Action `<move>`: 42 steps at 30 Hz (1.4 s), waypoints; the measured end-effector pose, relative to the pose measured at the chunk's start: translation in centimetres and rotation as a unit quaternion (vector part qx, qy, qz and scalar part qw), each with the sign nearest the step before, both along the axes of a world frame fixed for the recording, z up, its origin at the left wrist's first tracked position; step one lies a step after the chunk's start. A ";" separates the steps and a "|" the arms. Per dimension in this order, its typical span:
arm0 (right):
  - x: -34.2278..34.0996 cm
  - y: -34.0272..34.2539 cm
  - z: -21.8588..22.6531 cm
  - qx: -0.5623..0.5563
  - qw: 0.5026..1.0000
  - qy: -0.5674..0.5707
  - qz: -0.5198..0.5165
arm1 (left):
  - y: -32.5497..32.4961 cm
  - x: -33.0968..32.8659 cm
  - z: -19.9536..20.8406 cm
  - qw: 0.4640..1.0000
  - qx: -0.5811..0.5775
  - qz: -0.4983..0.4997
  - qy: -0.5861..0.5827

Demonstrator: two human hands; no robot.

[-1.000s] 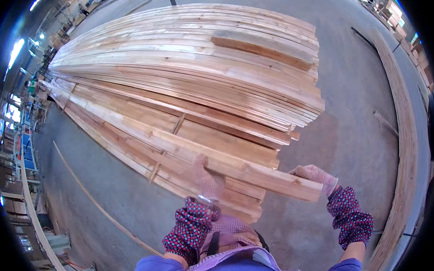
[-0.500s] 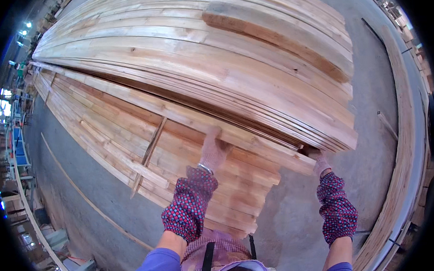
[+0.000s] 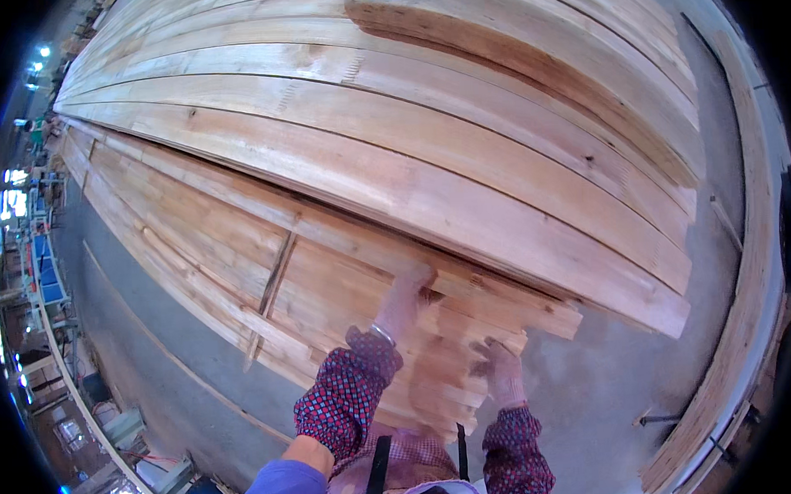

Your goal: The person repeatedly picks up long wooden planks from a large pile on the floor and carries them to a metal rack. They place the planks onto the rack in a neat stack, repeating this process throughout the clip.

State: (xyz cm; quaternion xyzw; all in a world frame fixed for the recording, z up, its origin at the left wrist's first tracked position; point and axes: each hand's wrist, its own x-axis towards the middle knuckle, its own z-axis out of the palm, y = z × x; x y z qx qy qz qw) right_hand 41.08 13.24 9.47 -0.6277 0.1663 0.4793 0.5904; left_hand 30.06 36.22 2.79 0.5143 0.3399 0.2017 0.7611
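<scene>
A long pale wooden plank (image 3: 343, 231) lies on the lower stack of boards (image 3: 327, 284), along the near side of a taller stack of planks (image 3: 491, 235). My left hand (image 3: 406, 299), in a light glove, is at the plank's near edge with its fingers curled over it, slightly blurred. Over the uneven right ends of the lower boards is my right hand (image 3: 502, 370), also gloved. Its fingers are spread and it holds nothing. Both forearms wear dark checked sleeve covers.
A thick rounded beam (image 3: 511, 69) lies on top of the taller stack. Narrow wood strips (image 3: 279, 268) cross the lower boards. Long stacked boards (image 3: 720, 323) curve along the right side, and a thin strip (image 3: 172, 346) lies on the floor at left.
My right hand has let go of the plank's right end and moved left and nearer to me. The gap between plank and taller stack has narrowed. The view has shifted.
</scene>
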 end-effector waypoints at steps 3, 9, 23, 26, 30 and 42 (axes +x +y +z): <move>1.1 0.8 -6.9 0.096 0.992 0.054 -0.057 | -0.1 -0.3 1.5 0.966 0.252 -0.040 0.041; 7.4 1.4 -11.1 0.185 0.962 0.185 -0.080 | 1.2 1.6 4.7 0.990 -0.130 0.015 0.050; 6.7 10.3 1.7 0.097 0.975 0.179 -0.086 | 0.7 3.9 13.3 0.957 -0.109 0.082 0.257; 6.0 10.9 3.9 0.094 0.978 0.181 -0.032 | -2.5 -1.8 10.3 0.984 -0.035 0.015 0.174; 8.1 9.5 -3.3 0.105 0.986 -0.024 0.128 | -8.4 -14.1 6.9 0.983 0.037 -0.074 0.161; -22.8 12.6 -3.8 -0.139 0.628 -0.446 0.622 | -26.2 -34.0 9.4 0.927 -0.283 0.148 0.197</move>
